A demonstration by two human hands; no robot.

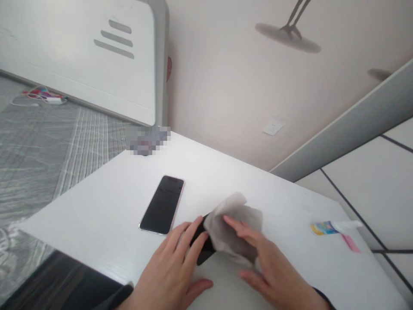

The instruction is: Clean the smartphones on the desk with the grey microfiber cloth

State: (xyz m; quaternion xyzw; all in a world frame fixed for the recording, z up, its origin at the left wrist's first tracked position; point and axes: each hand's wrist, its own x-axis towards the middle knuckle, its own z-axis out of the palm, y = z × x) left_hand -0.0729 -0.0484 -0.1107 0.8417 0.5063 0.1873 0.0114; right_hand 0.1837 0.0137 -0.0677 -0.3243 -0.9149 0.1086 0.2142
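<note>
My left hand (174, 256) lies over a flat black object (206, 255) near the table's front edge, its fingers bent across the top and the thumb apart from it. Most of that object is hidden, so its kind does not show. A thin, crumpled grey cloth (234, 232) covers its right end. My right hand (269, 265) has the cloth between fingers and thumb, index finger stretched over it; the cloth is slightly blurred. Left of the hands, a smartphone (163, 204) with a dark screen lies face up in a clear-edged case.
The white table (106, 206) meets the wall behind. A small white-tipped bottle (327, 228) lies at the right, beside a pink item (351, 243). A pixelated object (148, 141) sits at the far left corner. A white panel (80, 56) stands behind, above grey patterned fabric (35, 150).
</note>
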